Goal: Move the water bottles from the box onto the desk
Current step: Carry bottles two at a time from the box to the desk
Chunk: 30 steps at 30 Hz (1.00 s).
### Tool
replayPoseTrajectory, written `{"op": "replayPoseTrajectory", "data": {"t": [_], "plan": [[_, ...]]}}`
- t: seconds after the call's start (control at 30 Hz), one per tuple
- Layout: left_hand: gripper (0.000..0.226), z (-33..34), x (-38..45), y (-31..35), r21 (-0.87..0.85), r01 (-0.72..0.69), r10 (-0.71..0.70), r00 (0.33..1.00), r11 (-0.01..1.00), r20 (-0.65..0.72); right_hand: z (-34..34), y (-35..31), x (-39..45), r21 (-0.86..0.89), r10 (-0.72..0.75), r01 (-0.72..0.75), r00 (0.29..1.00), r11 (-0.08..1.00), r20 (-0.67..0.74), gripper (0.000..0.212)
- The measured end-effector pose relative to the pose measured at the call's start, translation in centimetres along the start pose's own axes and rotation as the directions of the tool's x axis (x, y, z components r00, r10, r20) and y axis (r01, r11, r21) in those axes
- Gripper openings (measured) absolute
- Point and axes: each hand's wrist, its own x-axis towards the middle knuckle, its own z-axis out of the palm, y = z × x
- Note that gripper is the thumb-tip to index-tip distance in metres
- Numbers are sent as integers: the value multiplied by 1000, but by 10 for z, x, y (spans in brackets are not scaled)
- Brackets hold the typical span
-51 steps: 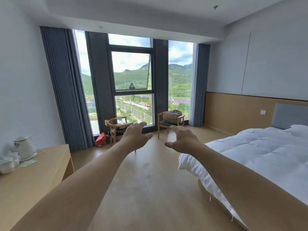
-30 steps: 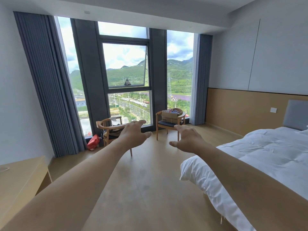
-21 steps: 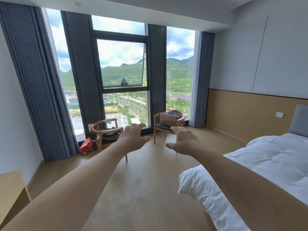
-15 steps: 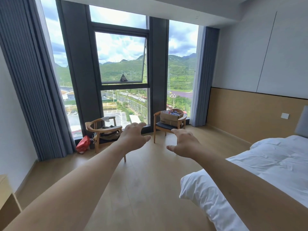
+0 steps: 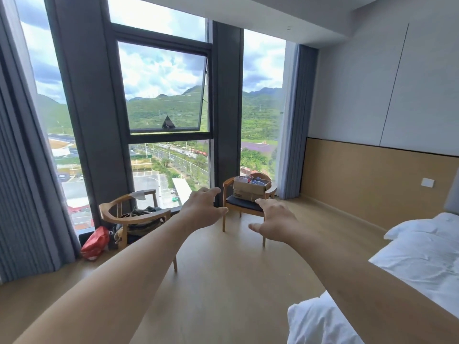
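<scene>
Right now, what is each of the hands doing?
Left hand: open, fingers spread, holding nothing.
Right hand: open, fingers spread, holding nothing.

Bare forearms, no sleeves; hands [image 5: 203, 209] ungloved.

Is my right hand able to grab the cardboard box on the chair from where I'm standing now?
Probably not yet. The right hand is open and empty, and the cardboard box sits on the far chair across bare floor. Nothing blocks the way.
</scene>
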Motion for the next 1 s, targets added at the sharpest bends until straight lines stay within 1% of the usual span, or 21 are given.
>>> {"op": "replayPoseTrajectory", "data": {"t": [0.17, 0.43, 0.53, 0.7, 0.83, 1.0], "plan": [[68, -10, 88, -42, -45, -5, 5, 1000, 999, -1, 16, -21, 90, -15, 27, -27, 1000, 1000, -10, 83], [68, 24, 218, -90, -33, -18, 20, 999, 999, 32, 54, -15, 222, -10, 55, -55, 998, 998, 19, 82], [67, 43, 279, -102, -35, -29, 29, 999, 999, 13, 66, -1, 281, -11, 61, -61, 998, 998, -5, 82], [55, 76, 399, -108, -48, -63, 62, 998, 997, -15, 77, 35, 396, 1, 40, -40, 998, 999, -49, 82], [69, 91, 503, -102, -37, -59, 58, 998, 998, -18, 68, 66, 495, 7, 52, -52, 997, 999, -53, 82], [69, 112, 619, -103, -57, -52, 50, 998, 997, -38, 70, 101, 611, 16, 62, -62, 997, 998, -35, 84]]}}
